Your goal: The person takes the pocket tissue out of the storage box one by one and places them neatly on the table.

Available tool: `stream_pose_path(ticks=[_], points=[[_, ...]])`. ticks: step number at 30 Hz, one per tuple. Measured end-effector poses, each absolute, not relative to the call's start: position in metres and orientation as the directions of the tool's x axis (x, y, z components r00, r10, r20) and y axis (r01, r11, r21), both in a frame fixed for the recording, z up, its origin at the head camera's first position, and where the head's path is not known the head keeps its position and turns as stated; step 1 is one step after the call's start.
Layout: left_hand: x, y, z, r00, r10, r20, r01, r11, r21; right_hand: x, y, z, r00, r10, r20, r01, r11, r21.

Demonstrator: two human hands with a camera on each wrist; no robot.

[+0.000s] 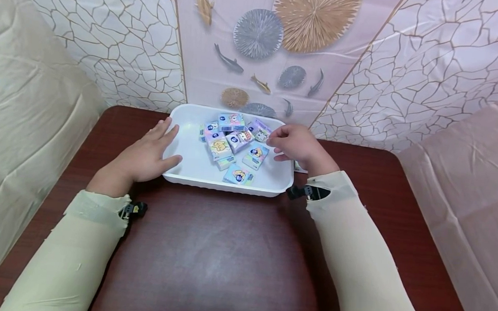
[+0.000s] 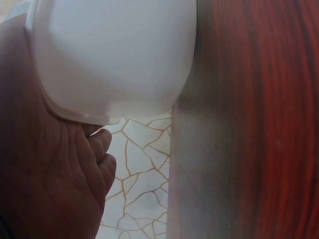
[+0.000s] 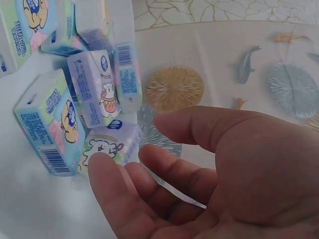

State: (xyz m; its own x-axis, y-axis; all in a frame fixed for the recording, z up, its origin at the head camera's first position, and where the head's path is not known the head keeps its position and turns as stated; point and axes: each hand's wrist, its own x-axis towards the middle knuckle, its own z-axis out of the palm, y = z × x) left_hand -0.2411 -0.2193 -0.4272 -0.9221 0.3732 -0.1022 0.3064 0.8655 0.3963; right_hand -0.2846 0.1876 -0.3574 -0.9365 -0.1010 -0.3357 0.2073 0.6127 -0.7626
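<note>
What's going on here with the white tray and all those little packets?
A person sits at a dark red-brown wooden table. Their left hand rests flat against the left rim of a white rectangular plastic tray, fingers straight. Their right hand hovers over the tray's right side, fingers loosely curled and holding nothing, close to a pile of small pastel cartoon-printed tissue packets lying jumbled inside the tray.
</note>
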Motion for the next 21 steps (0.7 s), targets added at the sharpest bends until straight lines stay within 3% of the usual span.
stream_pose_path(ticks=[8,21], points=[[-0.241,-0.22,-0.427,-0.922,0.375,-0.097,0.31,0.865,0.395,-0.289,0.178,-0.363,-0.929,-0.095,-0.357,0.207,0.665,-0.718],[-0.241,-0.219,-0.427,-0.924,0.37,-0.099,0.305,0.867,0.394,-0.291,0.167,-0.362,-0.909,-0.073,-0.411,0.167,0.838,-0.519]])
